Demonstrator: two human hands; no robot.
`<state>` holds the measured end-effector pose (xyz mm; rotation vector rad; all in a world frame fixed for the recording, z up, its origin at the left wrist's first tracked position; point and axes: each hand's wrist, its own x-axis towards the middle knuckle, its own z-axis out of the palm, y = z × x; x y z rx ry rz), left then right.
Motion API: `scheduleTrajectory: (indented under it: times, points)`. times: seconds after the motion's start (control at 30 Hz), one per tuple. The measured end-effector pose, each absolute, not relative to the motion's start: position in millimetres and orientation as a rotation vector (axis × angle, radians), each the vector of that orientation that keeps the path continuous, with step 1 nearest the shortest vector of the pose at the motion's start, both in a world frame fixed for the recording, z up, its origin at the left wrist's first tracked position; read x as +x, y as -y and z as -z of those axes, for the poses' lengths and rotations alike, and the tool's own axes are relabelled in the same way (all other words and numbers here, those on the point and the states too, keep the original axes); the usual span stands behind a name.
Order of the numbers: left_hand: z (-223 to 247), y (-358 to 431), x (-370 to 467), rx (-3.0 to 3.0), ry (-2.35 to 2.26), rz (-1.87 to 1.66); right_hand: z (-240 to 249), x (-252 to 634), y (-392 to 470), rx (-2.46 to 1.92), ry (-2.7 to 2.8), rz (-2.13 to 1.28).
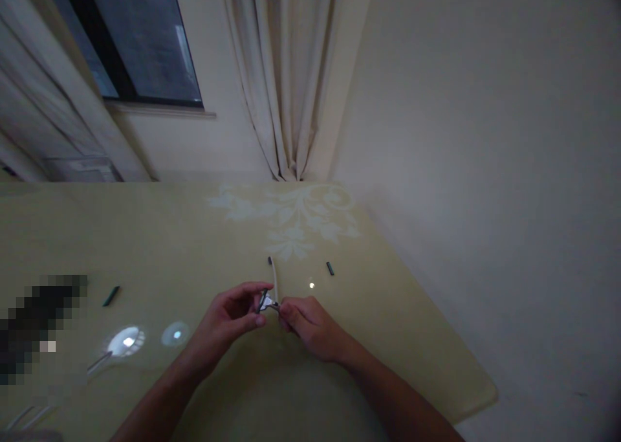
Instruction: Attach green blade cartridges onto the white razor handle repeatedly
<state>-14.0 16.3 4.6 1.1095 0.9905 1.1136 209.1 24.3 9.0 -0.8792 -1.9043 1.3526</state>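
Note:
My two hands meet over the table. My right hand (308, 322) is closed round the handle of what looks like a small razor (266, 301), with a silvery head and a dark bar across its end. The thumb and fingers of my left hand (233, 312) curve round that dark bar, at its two ends. Just beyond the hands lies a thin pale stick (275, 277) with a dark tip; its near end is hidden by my hands. A short dark strip (330, 268) rests on the table to the right of it.
Another dark strip (111, 296) lies to the left on the pale yellow, glossy table (194, 248). A blurred-out dark shape (39, 325) is at the far left, with thin pale sticks (29, 417) below. A wall (485, 170) borders the table's right side; a curtain (291, 73) hangs behind.

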Motion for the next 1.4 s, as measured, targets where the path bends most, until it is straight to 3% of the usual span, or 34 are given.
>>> scheduleTrajectory:
  times: [0.83, 1.1, 1.27, 1.4]
  points:
    - [1.6, -15.1, -10.8, 1.136, -0.929, -1.140, -10.0, 210.2, -23.7, -0.841, 1.829, -1.388]
    - [16.8, -19.8, -7.2, 1.951, -1.292, -1.026, -12.1, 244.3, -57.3, -0.948, 1.391, -1.324]
    - [50.8, -19.6, -5.1, 2.527, -1.265, -0.731, -17.8, 290.5, -88.1, -1.108, 1.276, -1.141]
    - [58.9, -22.2, -8.8, 2.606, -1.177, -0.594, -15.4, 312.7, -98.1, -1.179, 1.229, -1.098]
